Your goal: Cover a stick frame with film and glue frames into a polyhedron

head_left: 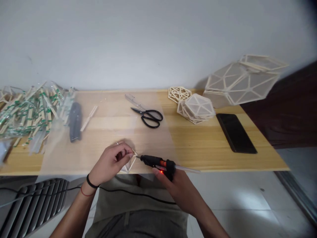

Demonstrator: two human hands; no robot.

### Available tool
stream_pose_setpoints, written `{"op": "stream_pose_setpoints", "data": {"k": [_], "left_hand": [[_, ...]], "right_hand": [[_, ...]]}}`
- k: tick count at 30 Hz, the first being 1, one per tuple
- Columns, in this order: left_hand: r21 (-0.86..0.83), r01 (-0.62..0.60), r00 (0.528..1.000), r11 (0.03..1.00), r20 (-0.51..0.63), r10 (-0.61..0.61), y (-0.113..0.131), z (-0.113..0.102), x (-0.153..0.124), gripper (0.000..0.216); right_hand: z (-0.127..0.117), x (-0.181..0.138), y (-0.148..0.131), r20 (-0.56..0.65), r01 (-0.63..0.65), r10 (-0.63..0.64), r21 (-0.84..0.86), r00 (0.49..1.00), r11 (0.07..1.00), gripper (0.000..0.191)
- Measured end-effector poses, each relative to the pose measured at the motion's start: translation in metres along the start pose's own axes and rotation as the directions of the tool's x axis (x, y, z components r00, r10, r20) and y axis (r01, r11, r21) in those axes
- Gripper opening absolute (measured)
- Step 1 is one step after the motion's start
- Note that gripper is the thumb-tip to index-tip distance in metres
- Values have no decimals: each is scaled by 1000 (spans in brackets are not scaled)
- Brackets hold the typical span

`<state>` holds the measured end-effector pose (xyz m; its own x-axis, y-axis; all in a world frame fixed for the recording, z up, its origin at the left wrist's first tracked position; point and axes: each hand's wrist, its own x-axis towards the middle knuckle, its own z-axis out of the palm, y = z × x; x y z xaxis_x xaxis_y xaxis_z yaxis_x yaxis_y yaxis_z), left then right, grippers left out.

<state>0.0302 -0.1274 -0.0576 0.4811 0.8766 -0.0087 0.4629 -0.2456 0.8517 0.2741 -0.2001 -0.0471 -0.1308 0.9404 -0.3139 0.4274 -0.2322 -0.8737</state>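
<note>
My left hand (pixel 111 162) is closed in a pinch on a small frame of pale wooden sticks (pixel 130 162) at the table's near edge. My right hand (pixel 179 188) grips a black hot glue gun (pixel 158 162) with a red light lit and a glue stick poking out behind. The gun's nozzle touches the stick frame just right of my left fingers. A black cord runs from the gun across my lap.
On the wooden table (pixel 198 145) lie black scissors (pixel 148 116), a black phone (pixel 236 133), small geodesic stick pieces (pixel 195 107), a large faceted stick dome (pixel 240 82), a dark tool (pixel 75 120) and a heap of packaged sticks (pixel 27 112). A clear sheet (pixel 109 132) covers the middle.
</note>
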Motion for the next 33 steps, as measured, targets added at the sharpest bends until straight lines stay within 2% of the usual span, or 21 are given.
{"op": "stream_pose_setpoints", "data": {"k": [7,13,21,29,33], "left_hand": [[3,-6,1000,1000,2,6,2,-1,-1,14],[-60,55,998,997,5,-55,2,-1,-1,17],[-66,69,998,995,6,-69,0,-2,-2,20],[-55,57,997,997,50,-55,0,-3,-5,18],[13,-14,999,1000,52,13,4,-1,-9,14]], "right_hand": [[0,0,0,-18,-40,40,-25,999,999,52],[0,1,-2,-40,-16,15,-37,999,999,50],[0,1,-2,-43,-28,28,-21,999,999,49],[-3,-1,5,-104,-65,72,67,992,996,47],[-4,0,7,-138,-44,56,92,989,995,39]]}}
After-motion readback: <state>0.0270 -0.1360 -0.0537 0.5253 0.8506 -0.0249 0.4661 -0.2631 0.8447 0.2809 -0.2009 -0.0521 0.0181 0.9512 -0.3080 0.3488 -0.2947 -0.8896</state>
